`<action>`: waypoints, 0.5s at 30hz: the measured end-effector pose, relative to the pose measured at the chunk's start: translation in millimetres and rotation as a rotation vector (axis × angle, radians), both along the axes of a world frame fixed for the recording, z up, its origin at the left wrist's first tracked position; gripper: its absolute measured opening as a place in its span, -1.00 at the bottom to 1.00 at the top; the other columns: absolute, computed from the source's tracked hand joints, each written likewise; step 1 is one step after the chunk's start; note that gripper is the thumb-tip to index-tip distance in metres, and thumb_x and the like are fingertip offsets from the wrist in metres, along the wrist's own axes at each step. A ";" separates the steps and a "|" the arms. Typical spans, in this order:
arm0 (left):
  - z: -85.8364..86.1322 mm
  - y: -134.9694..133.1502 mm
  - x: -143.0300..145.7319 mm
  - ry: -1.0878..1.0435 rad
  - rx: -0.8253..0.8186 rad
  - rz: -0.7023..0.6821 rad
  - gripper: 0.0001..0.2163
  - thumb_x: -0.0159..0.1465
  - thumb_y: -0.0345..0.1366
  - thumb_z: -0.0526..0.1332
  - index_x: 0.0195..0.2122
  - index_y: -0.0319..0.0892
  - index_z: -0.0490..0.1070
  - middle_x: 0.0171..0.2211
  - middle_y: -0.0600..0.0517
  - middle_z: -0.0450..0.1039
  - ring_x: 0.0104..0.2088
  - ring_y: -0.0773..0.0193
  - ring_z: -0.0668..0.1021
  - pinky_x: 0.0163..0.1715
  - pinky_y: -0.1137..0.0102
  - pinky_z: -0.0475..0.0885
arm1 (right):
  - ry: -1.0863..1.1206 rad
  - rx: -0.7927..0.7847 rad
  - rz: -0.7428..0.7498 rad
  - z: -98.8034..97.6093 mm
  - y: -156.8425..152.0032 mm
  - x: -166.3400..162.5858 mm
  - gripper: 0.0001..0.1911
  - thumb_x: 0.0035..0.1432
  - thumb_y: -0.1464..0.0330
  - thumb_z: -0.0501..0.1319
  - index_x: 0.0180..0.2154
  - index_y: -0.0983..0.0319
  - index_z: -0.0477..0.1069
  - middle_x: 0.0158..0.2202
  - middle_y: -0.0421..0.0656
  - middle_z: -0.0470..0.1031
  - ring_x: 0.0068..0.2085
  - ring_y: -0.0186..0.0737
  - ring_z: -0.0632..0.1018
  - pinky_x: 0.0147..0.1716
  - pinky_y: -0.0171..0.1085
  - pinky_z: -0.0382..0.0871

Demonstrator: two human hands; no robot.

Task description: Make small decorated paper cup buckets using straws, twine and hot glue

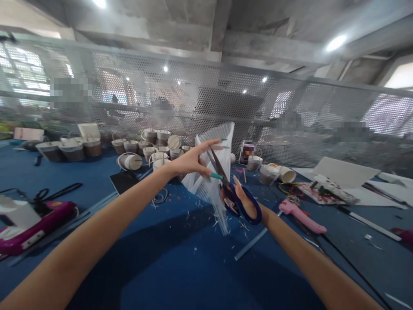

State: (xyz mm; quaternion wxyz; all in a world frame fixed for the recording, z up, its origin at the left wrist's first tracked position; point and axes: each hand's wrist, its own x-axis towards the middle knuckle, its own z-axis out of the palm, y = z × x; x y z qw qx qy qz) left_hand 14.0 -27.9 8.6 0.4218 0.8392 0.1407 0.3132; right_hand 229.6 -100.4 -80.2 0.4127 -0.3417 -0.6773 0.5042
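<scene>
Mid-cut: the left hand (190, 162) pinches the clear ribbed plastic sheet (214, 172) above the blue table (161, 258), while the right hand (245, 202), at 4 o'clock, grips blue-handled scissors (230, 189), blades open; closing them cleanly seems next.

No readable text anywhere. The small dark packet (247, 151) at the back of the blue table (180, 267) carries print, too blurred to read. The pink glue gun (301, 215) shows no legible label.
</scene>
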 end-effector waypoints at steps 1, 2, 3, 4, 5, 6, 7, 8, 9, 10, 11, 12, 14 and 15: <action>0.3 -0.9 0.4 0.002 0.003 -0.003 -0.14 -0.01 -0.48 0.34 0.25 0.13 -0.07 0.30 -0.14 -0.08 -0.52 0.50 0.51 -0.50 0.49 0.52 | -0.003 0.009 0.001 0.1 -0.2 -0.6 -0.35 0.03 -0.20 -0.07 -0.34 0.26 0.31 -0.59 -0.29 0.20 -0.66 -0.49 0.17 -0.72 -0.43 0.06; 0.9 -1.7 0.7 0.004 0.005 -0.005 -0.14 0.00 -0.47 0.34 0.25 0.12 -0.07 0.29 -0.14 -0.06 -0.51 0.49 0.51 -0.49 0.49 0.52 | -0.004 0.016 0.001 0.0 -0.1 -1.0 -0.34 0.03 -0.21 -0.08 -0.35 0.26 0.31 -0.60 -0.29 0.19 -0.66 -0.49 0.17 -0.72 -0.43 0.05; 1.8 -2.3 0.9 0.005 0.005 -0.003 -0.16 0.01 -0.46 0.34 0.25 0.10 -0.06 0.28 -0.14 -0.04 -0.49 0.48 0.52 -0.48 0.50 0.52 | -0.005 0.023 -0.005 -0.3 0.1 -1.0 -0.34 0.03 -0.21 -0.09 -0.35 0.26 0.31 -0.61 -0.30 0.18 -0.65 -0.48 0.17 -0.72 -0.43 0.06; 3.0 -2.6 1.0 0.008 0.003 0.002 -0.19 0.04 -0.43 0.33 0.26 0.09 -0.05 0.28 -0.14 -0.01 -0.48 0.47 0.52 -0.47 0.50 0.52 | -0.006 0.032 -0.017 -0.7 0.5 -0.7 -0.34 0.03 -0.21 -0.09 -0.36 0.26 0.31 -0.61 -0.29 0.18 -0.65 -0.47 0.17 -0.72 -0.42 0.06; 4.2 -2.7 1.1 0.012 0.002 0.014 -0.23 0.07 -0.40 0.31 0.25 0.07 -0.04 0.27 -0.14 0.02 -0.46 0.46 0.52 -0.46 0.50 0.51 | -0.008 0.039 -0.029 -1.1 0.9 -0.4 -0.35 0.04 -0.20 -0.09 -0.36 0.26 0.31 -0.61 -0.29 0.18 -0.65 -0.47 0.18 -0.72 -0.42 0.07; 5.4 -2.5 1.0 0.017 0.006 0.031 -0.28 0.10 -0.37 0.29 0.25 0.05 -0.01 0.25 -0.14 0.05 -0.46 0.47 0.52 -0.46 0.51 0.51 | -0.010 0.043 -0.037 -1.2 1.0 -0.1 -0.36 0.04 -0.20 -0.09 -0.37 0.25 0.30 -0.61 -0.29 0.18 -0.64 -0.46 0.19 -0.71 -0.41 0.08; 6.5 -2.1 0.9 0.023 0.017 0.051 -0.33 0.13 -0.35 0.27 0.24 0.03 0.02 0.24 -0.13 0.09 -0.46 0.49 0.50 -0.47 0.52 0.50 | -0.012 0.046 -0.042 -1.1 0.8 0.1 -0.37 0.05 -0.19 -0.09 -0.38 0.25 0.30 -0.61 -0.28 0.18 -0.64 -0.45 0.19 -0.71 -0.41 0.08; 7.3 -1.7 0.6 0.033 0.033 0.071 -0.37 0.14 -0.34 0.25 0.23 0.01 0.05 0.21 -0.13 0.14 -0.48 0.50 0.49 -0.49 0.54 0.49 | -0.019 0.046 -0.043 -0.6 0.3 -0.1 -0.38 0.05 -0.19 -0.09 -0.39 0.24 0.29 -0.62 -0.29 0.17 -0.65 -0.45 0.18 -0.72 -0.41 0.08; 8.0 -1.3 0.4 0.041 0.051 0.091 -0.38 0.15 -0.35 0.25 0.22 -0.02 0.07 0.18 -0.13 0.20 -0.49 0.51 0.48 -0.50 0.55 0.48 | -0.027 0.046 -0.039 0.2 -0.6 -0.7 -0.38 0.06 -0.19 -0.09 -0.39 0.24 0.28 -0.63 -0.30 0.16 -0.65 -0.46 0.17 -0.72 -0.41 0.07; 8.4 -1.0 0.0 0.047 0.067 0.105 -0.38 0.14 -0.36 0.25 0.22 -0.04 0.09 0.14 -0.13 0.26 -0.50 0.51 0.48 -0.52 0.56 0.47 | -0.035 0.046 -0.028 1.3 -1.7 -1.5 -0.38 0.05 -0.19 -0.09 -0.40 0.24 0.27 -0.64 -0.30 0.14 -0.66 -0.46 0.16 -0.73 -0.41 0.05; 8.6 -0.9 -0.4 0.052 0.075 0.111 -0.37 0.13 -0.37 0.26 0.22 -0.07 0.08 0.10 -0.14 0.31 -0.51 0.51 0.49 -0.52 0.57 0.46 | -0.040 0.043 -0.018 2.3 -3.0 -2.6 -0.37 0.04 -0.20 -0.09 -0.41 0.24 0.26 -0.65 -0.31 0.12 -0.67 -0.47 0.14 -0.73 -0.41 0.03; 8.7 -0.9 -0.8 0.056 0.076 0.109 -0.35 0.12 -0.38 0.27 0.23 -0.09 0.07 0.06 -0.15 0.36 -0.52 0.49 0.50 -0.53 0.57 0.45 | -0.043 0.036 -0.009 3.4 -4.2 -3.7 -0.36 0.02 -0.22 -0.09 -0.42 0.24 0.26 -0.65 -0.32 0.11 -0.68 -0.48 0.13 -0.74 -0.42 0.02; 8.9 -1.4 -1.8 0.061 0.072 0.097 -0.32 0.10 -0.40 0.29 0.23 -0.08 0.05 0.06 -0.17 0.36 -0.51 0.47 0.53 -0.52 0.56 0.44 | -0.040 0.015 0.000 4.7 -5.7 -5.3 -0.34 -0.02 -0.25 -0.09 -0.41 0.24 0.25 -0.65 -0.33 0.09 -0.68 -0.49 0.11 -0.74 -0.42 0.00; 9.0 -1.6 -2.2 0.061 0.073 0.088 -0.32 0.10 -0.40 0.29 0.23 -0.07 0.05 0.09 -0.18 0.32 -0.51 0.47 0.53 -0.52 0.56 0.45 | -0.041 0.004 0.000 4.9 -5.8 -5.6 -0.33 -0.03 -0.26 -0.09 -0.41 0.23 0.25 -0.65 -0.33 0.09 -0.68 -0.49 0.11 -0.74 -0.42 0.00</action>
